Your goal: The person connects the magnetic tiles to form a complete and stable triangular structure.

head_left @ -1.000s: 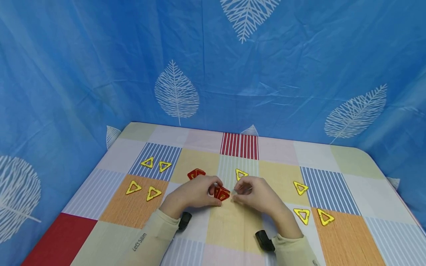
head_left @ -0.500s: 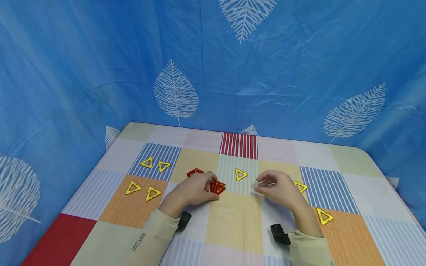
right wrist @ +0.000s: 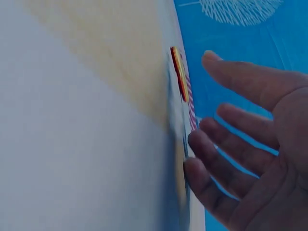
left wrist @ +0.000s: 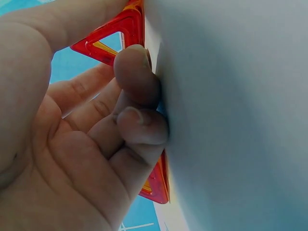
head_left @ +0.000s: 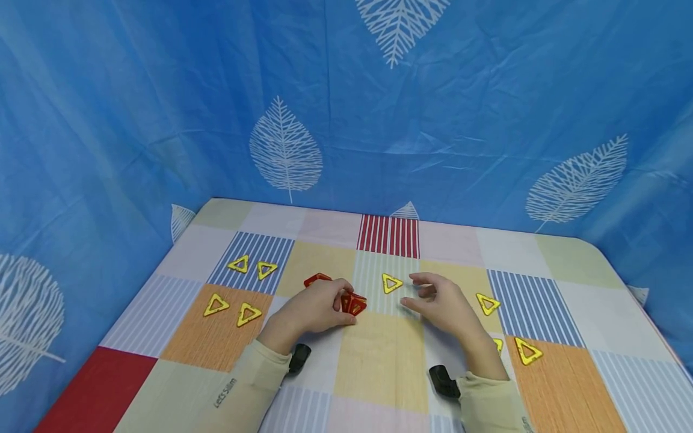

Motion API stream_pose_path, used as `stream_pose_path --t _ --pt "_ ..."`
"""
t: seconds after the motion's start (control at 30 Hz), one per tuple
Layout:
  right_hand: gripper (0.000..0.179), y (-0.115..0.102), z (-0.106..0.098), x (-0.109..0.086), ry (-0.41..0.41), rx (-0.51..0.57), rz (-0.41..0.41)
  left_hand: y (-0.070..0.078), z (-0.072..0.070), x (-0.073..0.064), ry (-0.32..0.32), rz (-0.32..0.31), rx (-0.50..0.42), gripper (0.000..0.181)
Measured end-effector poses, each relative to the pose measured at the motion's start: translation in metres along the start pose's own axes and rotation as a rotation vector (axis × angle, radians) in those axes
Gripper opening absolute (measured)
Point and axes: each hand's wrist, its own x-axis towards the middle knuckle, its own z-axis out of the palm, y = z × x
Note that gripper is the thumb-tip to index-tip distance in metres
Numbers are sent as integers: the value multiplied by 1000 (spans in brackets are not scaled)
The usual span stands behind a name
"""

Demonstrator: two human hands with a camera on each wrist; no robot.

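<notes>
My left hand point(head_left: 316, 308) grips a red magnetic-tile shape point(head_left: 354, 304), built of triangular frames, low over the table. In the left wrist view one red triangular frame point(left wrist: 108, 41) shows between thumb and fingers. Partly behind the hand lies a second red magnetic-tile shape point(head_left: 316, 279); its lower part is hidden. My right hand point(head_left: 441, 300) holds nothing, its fingers loosely bent and thumb apart. Just left of its fingertips lies a yellow triangle tile point(head_left: 392, 283). In the right wrist view the spread fingers point(right wrist: 231, 168) stay apart from a thin red-and-yellow edge point(right wrist: 179, 74).
Several yellow triangle tiles point(head_left: 248, 314) lie flat at the left of the patchwork-covered table point(head_left: 390, 361). More yellow triangle tiles point(head_left: 527, 350) lie at the right, one partly covered by my right forearm. A blue leaf-print curtain point(head_left: 460, 120) hangs behind the table.
My right hand has left the red shape, swung right and come back slightly left, near the middle yellow tile. My left hand has shifted the red shape slightly left and back.
</notes>
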Motion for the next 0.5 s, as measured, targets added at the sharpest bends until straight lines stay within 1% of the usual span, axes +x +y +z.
stream_pose_path --t 0.2,0.33,0.5 --pt "60 -3 2 4 -8 -40 12 0 0 2 -1 7 -2 54" --pt "56 -4 1 12 -32 -87 -33 0 0 2 1 7 0 54" --pt "51 -6 0 28 -97 -118 -108 -2 0 1 1 10 -8 54"
